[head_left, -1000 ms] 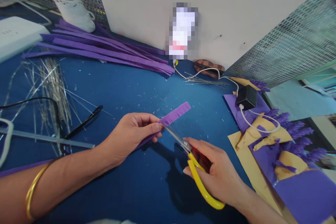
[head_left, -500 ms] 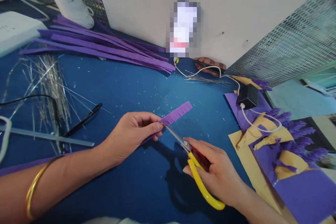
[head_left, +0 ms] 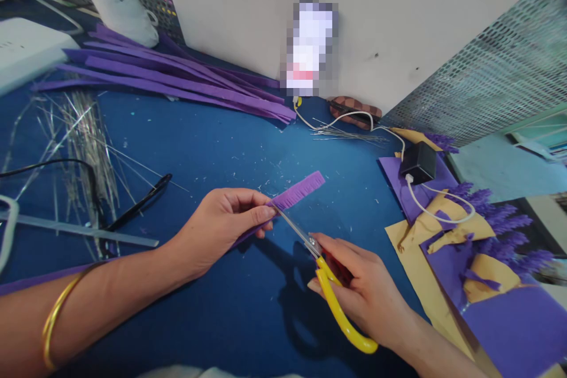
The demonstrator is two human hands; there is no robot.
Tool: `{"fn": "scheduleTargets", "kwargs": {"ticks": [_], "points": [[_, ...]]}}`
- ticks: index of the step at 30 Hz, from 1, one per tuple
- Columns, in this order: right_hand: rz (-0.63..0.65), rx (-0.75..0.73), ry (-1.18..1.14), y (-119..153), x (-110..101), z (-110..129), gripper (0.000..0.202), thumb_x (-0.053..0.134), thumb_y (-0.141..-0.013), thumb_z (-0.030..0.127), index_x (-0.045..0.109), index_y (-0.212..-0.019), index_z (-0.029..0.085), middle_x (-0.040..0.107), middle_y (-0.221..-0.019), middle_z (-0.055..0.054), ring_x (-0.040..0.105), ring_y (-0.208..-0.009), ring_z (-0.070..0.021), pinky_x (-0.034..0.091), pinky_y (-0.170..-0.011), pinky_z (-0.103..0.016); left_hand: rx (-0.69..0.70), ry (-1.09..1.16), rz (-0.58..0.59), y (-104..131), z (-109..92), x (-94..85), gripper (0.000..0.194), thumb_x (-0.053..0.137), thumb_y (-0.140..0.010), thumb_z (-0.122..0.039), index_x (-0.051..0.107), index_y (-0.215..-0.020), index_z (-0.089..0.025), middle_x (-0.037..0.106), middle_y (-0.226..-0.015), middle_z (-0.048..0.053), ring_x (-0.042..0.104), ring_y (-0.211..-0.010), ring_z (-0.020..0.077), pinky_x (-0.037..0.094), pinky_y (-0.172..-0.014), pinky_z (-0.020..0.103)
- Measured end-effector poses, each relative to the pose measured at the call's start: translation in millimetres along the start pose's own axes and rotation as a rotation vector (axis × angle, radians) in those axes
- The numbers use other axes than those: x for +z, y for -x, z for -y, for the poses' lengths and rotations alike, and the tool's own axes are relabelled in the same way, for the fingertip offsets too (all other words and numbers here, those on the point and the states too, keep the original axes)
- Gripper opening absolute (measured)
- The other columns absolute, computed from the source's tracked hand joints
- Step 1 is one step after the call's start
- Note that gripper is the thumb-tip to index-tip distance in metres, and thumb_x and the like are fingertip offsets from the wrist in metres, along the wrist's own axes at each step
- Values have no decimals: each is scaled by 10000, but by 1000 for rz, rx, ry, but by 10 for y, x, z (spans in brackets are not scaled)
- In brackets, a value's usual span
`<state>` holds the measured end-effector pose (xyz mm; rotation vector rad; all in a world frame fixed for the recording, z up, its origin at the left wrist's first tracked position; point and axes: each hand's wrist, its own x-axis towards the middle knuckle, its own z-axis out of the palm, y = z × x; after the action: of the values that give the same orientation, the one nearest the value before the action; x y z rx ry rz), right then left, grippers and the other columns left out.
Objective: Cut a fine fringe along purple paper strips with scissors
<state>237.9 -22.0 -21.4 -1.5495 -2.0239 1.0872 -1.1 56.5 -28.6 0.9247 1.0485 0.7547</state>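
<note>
Purple strip [head_left: 300, 190], one, two hands [head_left: 241, 215], one yellow-handled scissors [head_left: 339, 301]

At 12 o'clock, coarse blocks blur the phone [head_left: 310, 41], so we cannot read its screen. Our left hand [head_left: 237, 218] hides part of the strip [head_left: 303, 189], and we cannot make out exactly where the scissors' [head_left: 339, 313] tips end. Our right hand [head_left: 363, 289] covers part of their handles. The left edge crops the box [head_left: 31, 50] at 10 o'clock and our left forearm [head_left: 115, 301] at 8; the bottom edge cuts our right forearm [head_left: 434, 342] at 5 and pale cloth [head_left: 177, 372] near 6. Toward 3 o'clock, we find the background items [head_left: 543, 150] blurred.
</note>
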Motion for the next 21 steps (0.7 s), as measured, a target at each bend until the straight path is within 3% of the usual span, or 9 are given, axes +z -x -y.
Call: {"fn": "scheduleTargets", "kwargs": {"ticks": [12,21], "points": [[-44,39,2,-7,35,32,495,735,-839,326,607,-1313,264,618,-875,-8,554,-675,-145,484,-617,-236,-34,-46,22,9,5,-10,184,757,-724,-337,737,-677,-160,674,-609,-9,558,-536,80,394,-521,186],[-6,42,-28,3,-1,30,436,707,-867,390,628,-1281,279,606,-871,-2,515,-665,-142,438,-590,-234,-70,-27,36,2,-14,-11,194,765,-708,-334,716,-650,-156,654,-585,-14,534,-513,78,384,-491,186]]}}
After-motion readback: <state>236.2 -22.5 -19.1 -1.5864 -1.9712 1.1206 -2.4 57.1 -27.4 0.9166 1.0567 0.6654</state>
